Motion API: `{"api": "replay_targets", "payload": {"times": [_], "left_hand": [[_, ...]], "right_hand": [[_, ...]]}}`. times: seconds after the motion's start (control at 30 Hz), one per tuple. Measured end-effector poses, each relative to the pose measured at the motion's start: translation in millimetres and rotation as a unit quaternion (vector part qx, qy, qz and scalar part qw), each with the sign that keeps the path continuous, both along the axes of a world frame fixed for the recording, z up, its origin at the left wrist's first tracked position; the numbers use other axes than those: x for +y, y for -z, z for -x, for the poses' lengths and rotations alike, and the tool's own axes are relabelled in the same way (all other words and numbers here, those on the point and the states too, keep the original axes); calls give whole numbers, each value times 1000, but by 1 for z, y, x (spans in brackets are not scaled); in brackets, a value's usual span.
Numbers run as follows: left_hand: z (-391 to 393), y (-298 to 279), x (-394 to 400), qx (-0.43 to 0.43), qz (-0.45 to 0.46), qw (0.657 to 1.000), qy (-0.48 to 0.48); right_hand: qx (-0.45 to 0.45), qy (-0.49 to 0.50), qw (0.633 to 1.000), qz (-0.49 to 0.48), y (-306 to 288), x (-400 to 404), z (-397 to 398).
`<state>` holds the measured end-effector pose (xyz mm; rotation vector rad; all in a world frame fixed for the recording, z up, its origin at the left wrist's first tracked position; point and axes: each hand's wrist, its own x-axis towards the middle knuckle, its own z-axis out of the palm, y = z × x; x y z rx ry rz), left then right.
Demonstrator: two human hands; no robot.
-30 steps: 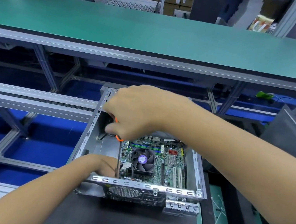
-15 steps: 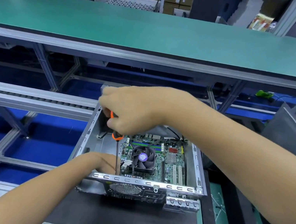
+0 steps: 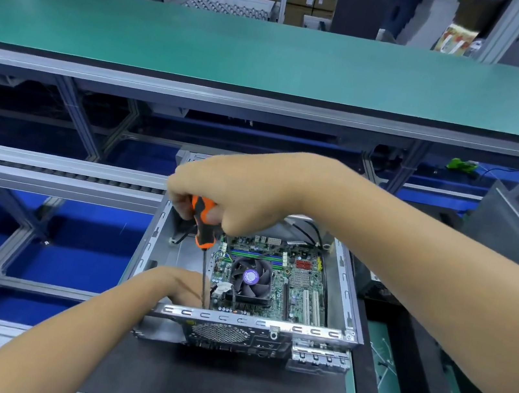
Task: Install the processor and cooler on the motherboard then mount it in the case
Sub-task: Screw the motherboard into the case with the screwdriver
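Note:
A green motherboard (image 3: 301,277) lies inside an open grey metal case (image 3: 251,323). A black fan cooler (image 3: 251,278) with a purple centre label sits on the board. My right hand (image 3: 238,189) grips the orange and black handle of a screwdriver (image 3: 203,228), held upright; its thin shaft runs down to the board's near left corner. My left hand (image 3: 177,285) is inside the case beside that corner, right by the shaft's tip. Its fingertips are hidden behind the case's front rail.
The case stands on a black mat (image 3: 221,384). A green conveyor belt (image 3: 273,56) runs across behind it. A grey panel (image 3: 510,232) leans at the right. A black tray with green inlays (image 3: 392,380) lies at the right. Aluminium frame rails (image 3: 50,177) cross on the left.
My right hand has lifted a little, exposing more of the screwdriver's orange handle and shaft. My left hand has stayed at the board's near left corner.

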<state>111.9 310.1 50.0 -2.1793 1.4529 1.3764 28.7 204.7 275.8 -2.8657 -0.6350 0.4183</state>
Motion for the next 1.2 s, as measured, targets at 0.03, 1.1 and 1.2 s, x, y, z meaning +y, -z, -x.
{"api": "replay_targets", "payload": {"times": [0.03,1.1,1.2], "left_hand": [[0,0,0,1,-1,1000,-1],[-4,9,1,17,3,999,-36],[-5,13,1,5,1,1000,-27]], "right_hand": [[-30,0,1000,9,1,1,0],[-147,101,979,97,18,14,-2],[-78,98,986,111,11,8,-4]]}}
